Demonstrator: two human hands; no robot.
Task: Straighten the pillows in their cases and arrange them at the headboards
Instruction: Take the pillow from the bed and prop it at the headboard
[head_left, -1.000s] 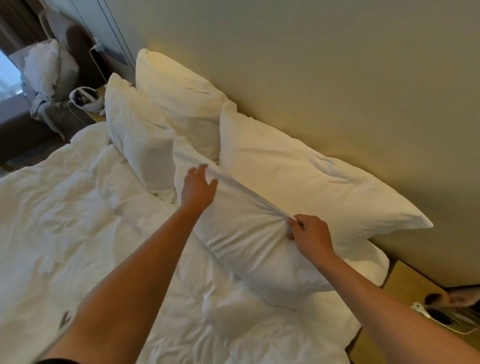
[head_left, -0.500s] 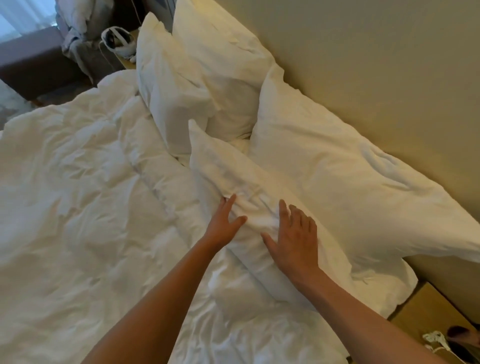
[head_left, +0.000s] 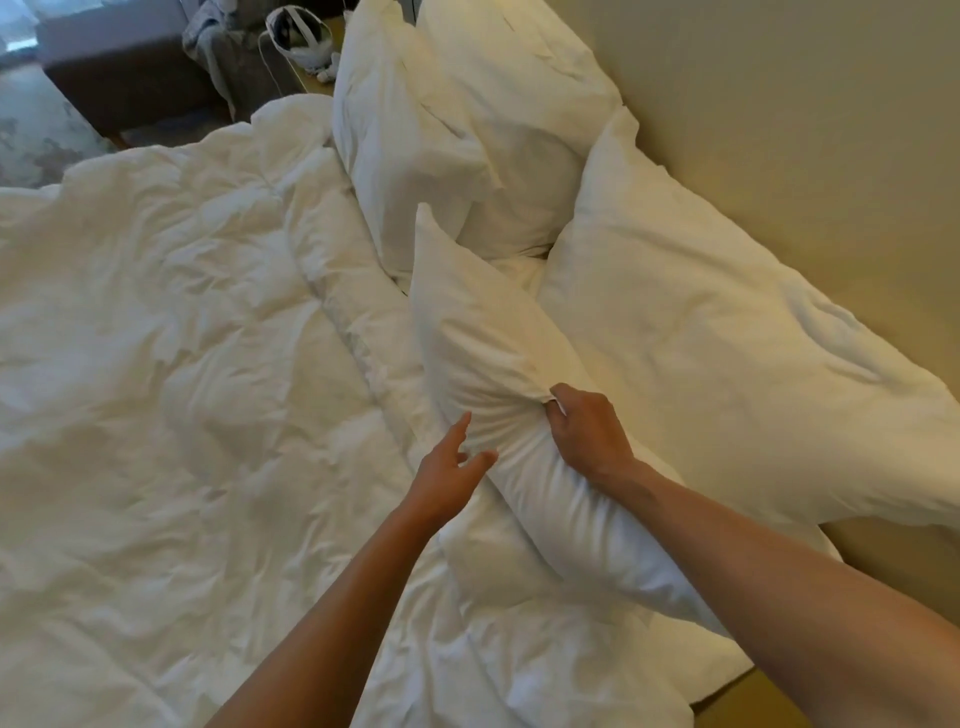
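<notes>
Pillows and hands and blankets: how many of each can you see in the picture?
Pillows: 4 (near front pillow, near back pillow, far front pillow, far back pillow)
Hands: 2 (left hand, right hand)
Duvets: 1 (white duvet)
Total: 7

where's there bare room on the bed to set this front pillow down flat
The wide duvet left of the left hand lies bare. It is crowded along the wall: three pillows lean there, and the right hand grips the front pillow against them.
</notes>
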